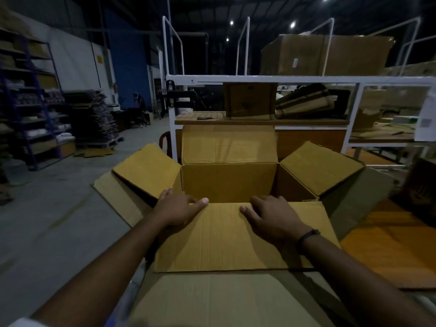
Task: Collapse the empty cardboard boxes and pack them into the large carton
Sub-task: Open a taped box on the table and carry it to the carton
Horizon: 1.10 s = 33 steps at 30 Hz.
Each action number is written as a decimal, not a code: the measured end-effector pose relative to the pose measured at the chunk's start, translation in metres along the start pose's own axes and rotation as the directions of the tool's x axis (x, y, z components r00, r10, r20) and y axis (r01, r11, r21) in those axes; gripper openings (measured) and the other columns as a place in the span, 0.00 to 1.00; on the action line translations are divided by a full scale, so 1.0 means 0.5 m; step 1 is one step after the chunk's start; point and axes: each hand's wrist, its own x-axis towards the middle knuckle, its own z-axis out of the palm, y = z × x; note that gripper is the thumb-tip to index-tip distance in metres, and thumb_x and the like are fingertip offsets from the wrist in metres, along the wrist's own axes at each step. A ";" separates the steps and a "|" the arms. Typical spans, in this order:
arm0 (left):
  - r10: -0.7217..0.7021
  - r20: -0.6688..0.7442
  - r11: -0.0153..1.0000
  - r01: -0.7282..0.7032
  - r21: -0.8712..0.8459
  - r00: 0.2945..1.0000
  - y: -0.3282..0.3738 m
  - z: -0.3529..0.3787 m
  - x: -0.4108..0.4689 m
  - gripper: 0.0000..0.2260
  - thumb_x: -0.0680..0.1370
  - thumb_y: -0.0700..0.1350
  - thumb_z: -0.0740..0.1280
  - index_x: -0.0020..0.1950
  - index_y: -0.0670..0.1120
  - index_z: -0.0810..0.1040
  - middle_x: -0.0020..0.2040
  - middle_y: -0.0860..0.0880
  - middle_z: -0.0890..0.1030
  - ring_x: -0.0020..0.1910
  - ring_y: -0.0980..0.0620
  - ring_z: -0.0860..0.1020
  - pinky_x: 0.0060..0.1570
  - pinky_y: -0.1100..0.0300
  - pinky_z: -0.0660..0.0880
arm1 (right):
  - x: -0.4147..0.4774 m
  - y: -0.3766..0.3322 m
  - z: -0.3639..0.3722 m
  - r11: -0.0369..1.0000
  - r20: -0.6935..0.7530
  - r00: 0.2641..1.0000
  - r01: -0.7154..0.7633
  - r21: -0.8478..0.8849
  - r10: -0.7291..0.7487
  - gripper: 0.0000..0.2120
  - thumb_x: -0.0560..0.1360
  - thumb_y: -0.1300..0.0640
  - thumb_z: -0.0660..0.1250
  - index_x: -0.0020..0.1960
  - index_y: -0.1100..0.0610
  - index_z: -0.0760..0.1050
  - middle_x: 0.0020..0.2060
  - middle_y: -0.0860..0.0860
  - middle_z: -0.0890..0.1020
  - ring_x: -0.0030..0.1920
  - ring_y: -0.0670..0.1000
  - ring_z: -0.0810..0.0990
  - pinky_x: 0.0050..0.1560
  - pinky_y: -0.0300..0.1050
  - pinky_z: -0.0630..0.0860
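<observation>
Cardboard box [228, 182], top open, four flaps splayed outward. Sits over the duller flaps of the large carton [212, 300], just before a white rack [259, 79]. Both hands apart on the near flap: left hand [179, 206] by the left corner, right hand [271, 213] right of the middle. Fingers hooked over the fold line into the opening, thumbs flat on the flap, gripping the near rim. Cord band [306, 234] round the right wrist. Orange-brown bench [389, 244] to the right.

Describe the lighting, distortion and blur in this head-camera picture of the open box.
Head view: dim overall; ceiling lamps glare as bright spots; open cardboard box best lit; wide-angle lens splays the white rack's uprights; bottom edge blurred.
</observation>
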 end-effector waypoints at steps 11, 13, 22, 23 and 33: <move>0.025 0.180 0.996 -0.040 0.081 0.983 0.016 -0.010 -0.014 0.47 0.71 0.78 0.39 0.59 0.47 0.83 0.60 0.44 0.82 0.66 0.43 0.76 0.76 0.39 0.54 | -0.026 -0.023 0.002 0.999 -0.107 0.994 0.018 0.041 -0.014 0.23 0.82 0.32 0.50 0.43 0.47 0.71 0.35 0.47 0.77 0.34 0.48 0.77 0.35 0.42 0.75; 0.034 0.135 0.995 -0.047 0.090 0.990 0.012 -0.003 -0.007 0.50 0.68 0.81 0.37 0.57 0.46 0.82 0.61 0.43 0.82 0.66 0.42 0.76 0.75 0.39 0.58 | -0.022 -0.019 0.007 0.999 -0.119 0.993 0.029 0.032 -0.025 0.23 0.82 0.32 0.49 0.43 0.47 0.71 0.34 0.47 0.77 0.34 0.48 0.76 0.36 0.43 0.75; 0.079 -0.090 0.972 -0.057 0.227 0.993 0.016 0.045 -0.005 0.45 0.77 0.74 0.36 0.65 0.48 0.81 0.70 0.43 0.78 0.77 0.43 0.67 0.78 0.44 0.56 | -0.009 -0.005 0.070 0.996 -0.347 0.935 0.046 -0.081 -0.071 0.23 0.84 0.36 0.45 0.41 0.45 0.69 0.31 0.44 0.71 0.32 0.44 0.69 0.43 0.44 0.72; 0.076 -0.085 0.971 -0.055 0.231 0.993 0.016 0.045 -0.004 0.45 0.77 0.74 0.35 0.66 0.48 0.80 0.72 0.43 0.76 0.78 0.44 0.65 0.78 0.44 0.54 | -0.006 -0.004 0.069 0.995 -0.348 0.934 0.054 -0.081 -0.079 0.23 0.84 0.36 0.45 0.41 0.46 0.69 0.30 0.44 0.71 0.31 0.44 0.69 0.43 0.44 0.72; 0.075 -0.047 0.962 -0.060 0.267 0.996 -0.008 0.016 0.001 0.48 0.76 0.75 0.33 0.63 0.47 0.83 0.76 0.40 0.72 0.81 0.42 0.58 0.79 0.42 0.45 | -0.001 0.027 0.010 0.999 -0.086 0.996 -0.005 0.054 0.009 0.28 0.82 0.33 0.43 0.42 0.48 0.74 0.33 0.48 0.78 0.32 0.47 0.75 0.34 0.36 0.66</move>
